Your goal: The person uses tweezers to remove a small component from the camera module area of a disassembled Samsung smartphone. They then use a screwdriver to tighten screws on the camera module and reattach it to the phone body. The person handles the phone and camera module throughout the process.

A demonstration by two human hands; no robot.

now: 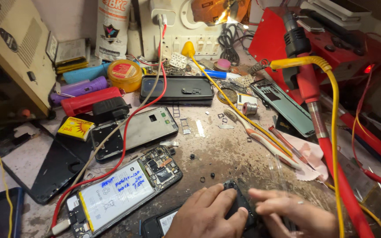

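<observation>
Both my hands meet at the bottom edge over a small black phone part [239, 200] with a round camera opening. My left hand [206, 213] lies flat with its fingers on the part's left side. My right hand [294, 213] presses its fingertips on the right side. Just left of my left hand lies another dark phone piece [159, 224] with a white label. An opened phone [124, 189] with a white battery and a bare circuit board lies further left. How firmly either hand grips the part is hard to tell.
A red cable [124, 154] and a grey one cross the bench. A silver phone frame [148, 128], a black phone case [177, 89], a yellow jar [125, 75] and small loose screws [202, 179] lie about. A yellow and red hose [327, 145] runs down the right side.
</observation>
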